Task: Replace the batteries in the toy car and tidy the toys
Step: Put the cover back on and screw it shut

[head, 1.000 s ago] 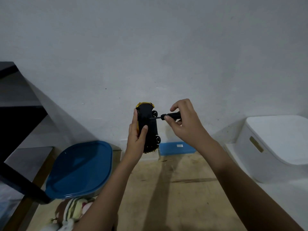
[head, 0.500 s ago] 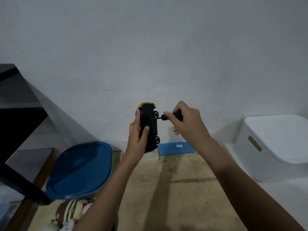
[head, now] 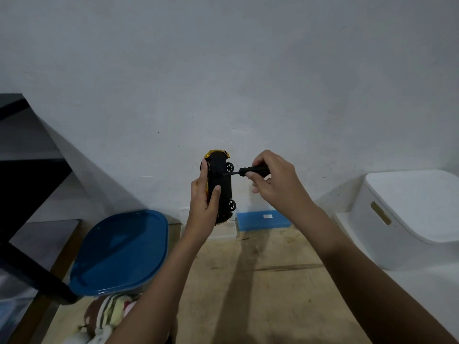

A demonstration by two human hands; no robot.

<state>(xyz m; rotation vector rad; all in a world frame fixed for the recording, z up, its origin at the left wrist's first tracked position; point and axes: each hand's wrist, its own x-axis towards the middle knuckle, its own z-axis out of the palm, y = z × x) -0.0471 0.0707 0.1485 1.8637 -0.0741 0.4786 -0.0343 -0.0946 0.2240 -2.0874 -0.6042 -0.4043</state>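
Both hands work in the air in front of the far wall, well above the floor [head: 260, 294].

1. The left hand [head: 202, 207] grips the toy car [head: 223, 194] with fingers curled round its left side and thumb pressed across the black underside. The car stands nose up, underside turned toward me. I judge this grip exposes the battery cover and braces the car against the tool's push.
2. The right hand [head: 278, 187] pinches the black handle of a screwdriver [head: 255, 170] between curled fingers and thumb. The shaft lies level, tip touching the underside beside the upper right wheel. I judge a cover screw sits there; the screw itself is too small to see.

Surroundings:

- A white bin [head: 367, 234] with its lid on stands at the right, against the wall.
- A tub with a blue lid [head: 119, 252] sits at the left.
- A black frame [head: 32, 271] crosses the near left, just beside that tub.
- A flat blue case [head: 263, 219] lies at the foot of the wall, a clear box [head: 223, 233] to its left, below the car.
- A striped soft toy [head: 109, 316] lies near, partly behind the left forearm.

Nothing stands between the tool and the car. The thumb lies close below the tip and is the only thing I would mind.
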